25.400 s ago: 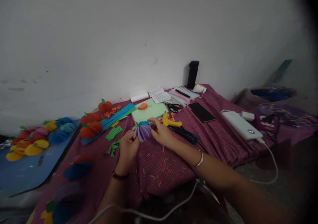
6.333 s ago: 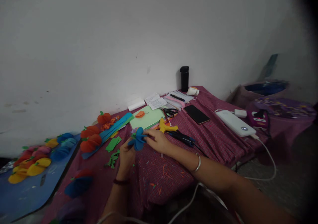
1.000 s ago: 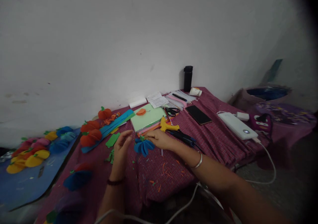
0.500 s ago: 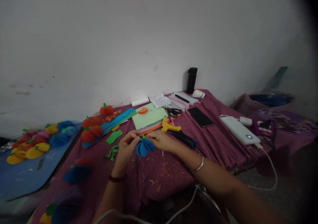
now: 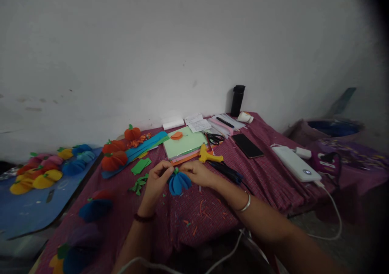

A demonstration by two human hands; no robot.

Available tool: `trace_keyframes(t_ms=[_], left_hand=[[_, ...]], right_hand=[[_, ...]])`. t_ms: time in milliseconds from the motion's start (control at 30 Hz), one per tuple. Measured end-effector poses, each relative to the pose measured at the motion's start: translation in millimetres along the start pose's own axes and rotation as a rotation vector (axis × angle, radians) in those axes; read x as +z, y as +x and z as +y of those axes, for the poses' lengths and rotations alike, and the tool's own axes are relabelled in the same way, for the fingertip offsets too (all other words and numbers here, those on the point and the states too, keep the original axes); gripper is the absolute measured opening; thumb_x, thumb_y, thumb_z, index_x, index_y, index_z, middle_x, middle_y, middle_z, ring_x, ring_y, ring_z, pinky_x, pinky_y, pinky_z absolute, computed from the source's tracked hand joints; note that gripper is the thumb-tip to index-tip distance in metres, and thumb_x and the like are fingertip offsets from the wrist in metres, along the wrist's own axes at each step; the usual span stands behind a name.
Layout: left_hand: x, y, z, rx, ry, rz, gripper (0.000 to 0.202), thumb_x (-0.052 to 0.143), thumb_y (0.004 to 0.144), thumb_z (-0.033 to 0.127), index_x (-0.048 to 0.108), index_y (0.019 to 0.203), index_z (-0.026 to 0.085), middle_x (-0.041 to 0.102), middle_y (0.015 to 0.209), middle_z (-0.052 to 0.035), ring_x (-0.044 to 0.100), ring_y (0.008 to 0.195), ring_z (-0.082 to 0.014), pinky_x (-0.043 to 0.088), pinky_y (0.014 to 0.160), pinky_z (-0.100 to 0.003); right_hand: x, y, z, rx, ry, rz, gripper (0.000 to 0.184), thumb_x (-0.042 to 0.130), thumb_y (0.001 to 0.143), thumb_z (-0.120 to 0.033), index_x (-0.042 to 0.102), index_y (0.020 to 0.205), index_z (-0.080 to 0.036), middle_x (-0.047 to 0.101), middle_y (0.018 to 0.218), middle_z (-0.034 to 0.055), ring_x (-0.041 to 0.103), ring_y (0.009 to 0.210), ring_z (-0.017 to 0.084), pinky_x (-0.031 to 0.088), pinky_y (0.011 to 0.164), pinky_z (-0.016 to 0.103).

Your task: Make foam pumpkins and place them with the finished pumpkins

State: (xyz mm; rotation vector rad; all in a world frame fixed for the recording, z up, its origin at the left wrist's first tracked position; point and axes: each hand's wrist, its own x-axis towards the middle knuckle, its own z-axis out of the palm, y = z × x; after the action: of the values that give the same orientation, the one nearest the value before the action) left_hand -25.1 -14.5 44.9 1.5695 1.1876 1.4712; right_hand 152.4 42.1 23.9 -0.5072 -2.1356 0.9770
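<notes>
A small blue paper pumpkin (image 5: 179, 183) with folded segments hangs between my two hands over the near part of the table. Its short green stem (image 5: 175, 170) points up. My left hand (image 5: 155, 185) has thumb and fingers closed at the stem on the left side. From the right, my right hand (image 5: 199, 173) pinches the top edge of the same pumpkin; its fingertips are partly hidden. Just beyond my right hand lies a yellow glue gun (image 5: 209, 156). Green paper pieces (image 5: 141, 166) and curled green scraps (image 5: 139, 184) lie left of my left hand.
Orange paper pumpkins (image 5: 114, 160) stand beside blue paper strips (image 5: 146, 146). More coloured pumpkins rest on a blue board (image 5: 27, 221) at left. Behind are a paper stack (image 5: 185, 144), scissors (image 5: 215, 139) and a black bottle (image 5: 237, 100); a phone (image 5: 247, 145) and power bank (image 5: 294, 163) lie right.
The whole view has shifted slightly, so things sit a little lower and further right. Both hands stay on the blue pumpkin, with only small finger movement.
</notes>
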Motion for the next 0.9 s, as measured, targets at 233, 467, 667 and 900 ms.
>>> trace_keyframes(t_ms=[233, 467, 667, 900], left_hand=[[-11.3, 2.6, -14.3, 0.014, -0.19, 0.175, 0.02, 0.065, 0.078, 0.033, 0.066, 0.09, 0.017, 0.066, 0.088, -0.0049, 0.061, 0.085, -0.0181, 0.046, 0.08, -0.029], [-10.8, 4.2, -8.8, -0.012, -0.052, 0.139, 0.023, 0.069, 0.072, 0.037, 0.068, 0.084, 0.017, 0.068, 0.082, -0.0043, 0.061, 0.077, -0.0183, 0.048, 0.071, -0.028], [-11.3, 9.1, -16.5, -0.06, -0.125, 0.2, 0.027, 0.068, 0.073, 0.043, 0.067, 0.076, 0.016, 0.066, 0.073, -0.0032, 0.061, 0.071, -0.017, 0.048, 0.068, -0.028], [-6.8, 9.2, -12.8, -0.098, -0.03, -0.025, 0.02, 0.074, 0.065, 0.032, 0.064, 0.069, 0.016, 0.064, 0.064, -0.0005, 0.056, 0.06, -0.0132, 0.045, 0.059, -0.024]], right_hand=[[-2.0, 4.7, 4.8, 0.068, 0.239, 0.17, 0.02, 0.055, 0.086, -0.029, 0.065, 0.079, -0.013, 0.059, 0.07, 0.0001, 0.051, 0.064, 0.011, 0.042, 0.061, 0.021], [-10.5, 7.1, 7.5, 0.045, 0.231, 0.21, 0.019, 0.059, 0.084, -0.031, 0.065, 0.078, -0.014, 0.063, 0.074, 0.0018, 0.054, 0.068, 0.012, 0.045, 0.065, 0.024], [-14.1, 8.0, 10.9, 0.079, 0.306, 0.177, 0.018, 0.06, 0.083, -0.031, 0.064, 0.08, -0.014, 0.063, 0.073, 0.0007, 0.054, 0.065, 0.011, 0.045, 0.064, 0.024], [-11.4, 10.2, 14.6, 0.124, 0.256, 0.199, 0.014, 0.058, 0.081, -0.024, 0.067, 0.081, -0.014, 0.065, 0.072, 0.0006, 0.056, 0.066, 0.012, 0.045, 0.063, 0.023]])
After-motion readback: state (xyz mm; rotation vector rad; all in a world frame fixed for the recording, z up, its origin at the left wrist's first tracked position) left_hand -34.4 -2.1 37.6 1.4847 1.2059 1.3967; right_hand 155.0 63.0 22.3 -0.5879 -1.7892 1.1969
